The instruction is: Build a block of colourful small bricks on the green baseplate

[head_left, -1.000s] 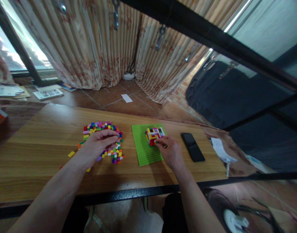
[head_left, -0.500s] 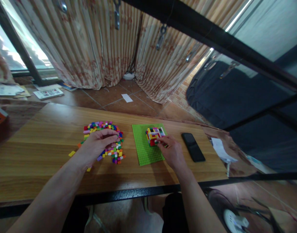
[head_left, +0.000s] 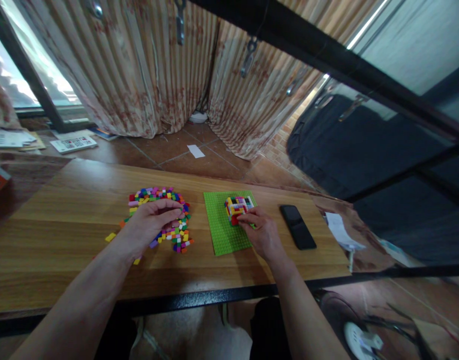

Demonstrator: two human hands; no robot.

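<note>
My left hand [head_left: 156, 217] hovers at the pile of small coloured toy bricks [head_left: 179, 232] on the left, thumb and fingers pinched together. Whether a brick sits between those fingertips I cannot make out against the pile. A green studded baseplate [head_left: 222, 240] lies right of the pile. On its upper right part stands a small multicoloured brick structure [head_left: 237, 204] with yellow, red, white and black pieces. My right hand [head_left: 263, 232] is closed at the near side of this structure, with its fingertips against it by a red brick. The fingers cover the small brick in their pinch.
A black phone [head_left: 297, 226] lies right of the baseplate on the wooden table [head_left: 72, 210]. A few yellow bricks [head_left: 110, 237] lie apart, left of the pile. Papers [head_left: 342, 230] are past the right end, and a dark metal bar crosses above.
My right hand has shifted slightly left and inward, bringing the small brick in its fingertips against the structure's near side. My left hand stays almost still over the pile.
</note>
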